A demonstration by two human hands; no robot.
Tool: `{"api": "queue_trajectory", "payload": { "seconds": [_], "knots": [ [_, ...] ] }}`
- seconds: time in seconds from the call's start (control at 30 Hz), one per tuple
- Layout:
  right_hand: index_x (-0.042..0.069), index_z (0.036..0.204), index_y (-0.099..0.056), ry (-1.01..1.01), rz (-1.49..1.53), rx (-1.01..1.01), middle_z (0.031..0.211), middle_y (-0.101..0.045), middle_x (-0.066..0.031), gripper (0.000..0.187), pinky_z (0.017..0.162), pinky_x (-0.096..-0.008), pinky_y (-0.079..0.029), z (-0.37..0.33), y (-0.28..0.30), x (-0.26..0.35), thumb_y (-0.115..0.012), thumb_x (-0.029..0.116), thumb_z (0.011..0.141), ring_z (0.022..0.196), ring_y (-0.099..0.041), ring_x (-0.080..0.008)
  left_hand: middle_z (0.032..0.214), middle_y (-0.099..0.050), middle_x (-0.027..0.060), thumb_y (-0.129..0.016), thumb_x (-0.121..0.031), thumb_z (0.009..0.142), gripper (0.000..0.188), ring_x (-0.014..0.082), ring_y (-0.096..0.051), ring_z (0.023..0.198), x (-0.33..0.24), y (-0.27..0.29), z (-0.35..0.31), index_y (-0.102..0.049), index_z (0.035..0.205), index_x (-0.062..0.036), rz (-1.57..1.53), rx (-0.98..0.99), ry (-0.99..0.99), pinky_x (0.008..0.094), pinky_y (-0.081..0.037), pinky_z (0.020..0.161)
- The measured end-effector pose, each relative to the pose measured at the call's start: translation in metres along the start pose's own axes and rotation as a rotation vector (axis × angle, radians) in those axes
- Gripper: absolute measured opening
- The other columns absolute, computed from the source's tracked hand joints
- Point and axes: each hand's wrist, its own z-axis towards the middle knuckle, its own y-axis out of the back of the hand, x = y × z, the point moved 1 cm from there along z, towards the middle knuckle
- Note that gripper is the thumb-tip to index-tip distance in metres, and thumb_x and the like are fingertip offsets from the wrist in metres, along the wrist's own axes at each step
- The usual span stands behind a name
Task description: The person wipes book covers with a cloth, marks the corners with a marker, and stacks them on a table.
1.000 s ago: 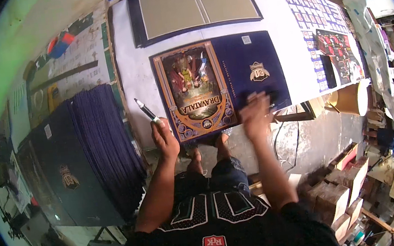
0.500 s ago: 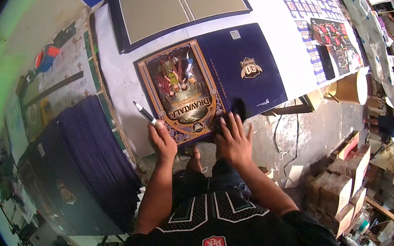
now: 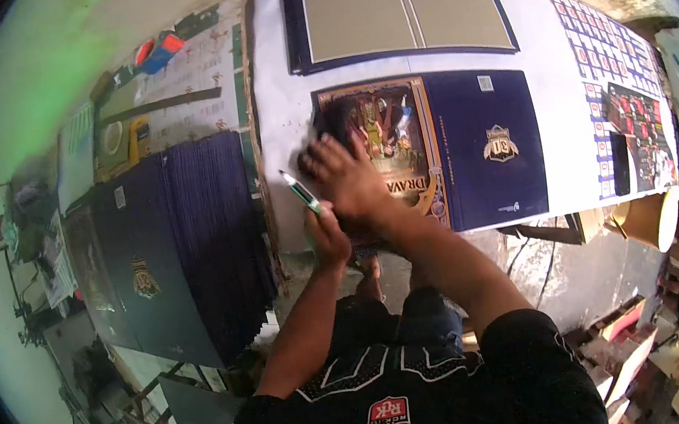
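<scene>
A navy book cover [image 3: 494, 186] lies spread flat near the table's front edge, its illustrated panel on the left and a plain panel with an emblem on the right. My right hand [image 3: 357, 183] presses a dark bunched cloth [image 3: 335, 122] onto the left side of the illustrated panel; the cloth is partly hidden and blurred. Just below, my left hand [image 3: 328, 234] is closed around a slim pen-shaped tool [image 3: 300, 190], white and green with a dark pointed tip aimed up and left. The two hands are close together, and the right forearm crosses the cover's lower edge.
More covers lie behind with their grey-beige inner side [image 3: 359, 13] up. A tall stack of navy covers [image 3: 217, 243] stands left of the table. Printed sheets [image 3: 600, 40] and a dark leaflet [image 3: 641, 136] lie at right, near a yellowish cylinder [image 3: 650, 220] beyond the front edge.
My right hand and the dark cloth have swept from the cover's lower middle to the left of its illustrated panel. My left hand still holds the pen-shaped tool. The view has shifted left.
</scene>
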Motion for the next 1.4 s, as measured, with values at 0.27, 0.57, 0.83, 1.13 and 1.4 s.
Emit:
{"api": "queue_trajectory", "payload": {
  "seconds": [0.27,0.57,0.83,1.13,1.4],
  "knots": [
    [0.018,0.148,-0.038,-0.355,0.128,0.053,0.157,-0.03,-0.008,0.059,0.114,-0.0625,-0.013,-0.142,-0.011,0.048,-0.051,0.027,0.091,0.146,-0.025,-0.0236,0.074,-0.036,0.0004,-0.035,-0.033,0.106,0.031,0.0119,-0.033,0.065,-0.025,-0.008,0.0,-0.043,0.088,-0.0085,0.011,0.036,-0.068,0.0307,-0.031,0.061],
    [0.015,0.143,-0.044,-0.969,-0.197,-0.362,0.15,-0.041,-0.011,0.048,0.11,-0.0508,-0.034,-0.308,0.026,-0.194,-0.049,0.028,0.098,0.138,-0.039,-0.0337,0.072,-0.038,-0.0006,-0.037,-0.03,0.106,0.03,0.0105,-0.035,0.063,-0.033,-0.01,0.001,-0.049,0.093,-0.0047,0.192,0.143,-0.157,0.031,-0.032,0.058],
    [0.006,0.126,-0.057,-0.957,-0.23,-0.392,0.14,-0.045,-0.0222,0.05,0.102,-0.0509,-0.039,-0.321,0.14,-0.282,-0.07,0.032,0.085,0.128,-0.042,-0.0426,0.071,-0.043,-0.0021,-0.044,-0.028,0.103,0.028,0.0103,-0.04,0.066,-0.038,0.033,-0.031,-0.054,0.087,-0.0077,0.243,-0.03,0.108,0.0289,-0.033,0.058],
    [-0.003,0.124,-0.046,-0.9,0.592,-0.112,0.089,-0.065,-0.0249,0.047,0.077,-0.0441,-0.051,-0.288,0.095,-0.227,-0.062,0.013,0.083,0.085,-0.065,-0.0403,0.079,-0.05,0.0042,-0.042,-0.035,0.103,0.037,0.0173,-0.048,0.075,-0.06,0.015,-0.02,-0.054,0.09,-0.0021,0.387,-0.088,0.334,0.0336,-0.039,0.069],
    [0.002,0.144,-0.03,-0.36,0.908,-0.048,0.092,-0.065,-0.0161,0.069,0.081,-0.0386,-0.052,-0.301,0.126,-0.23,-0.059,-0.002,0.082,0.085,-0.065,-0.0294,0.072,-0.053,0.0154,-0.045,-0.038,0.102,0.042,0.0269,-0.052,0.065,-0.062,0.02,-0.02,-0.054,0.093,0.0013,0.696,-0.095,0.142,0.0395,-0.04,0.061]
  ]
}}
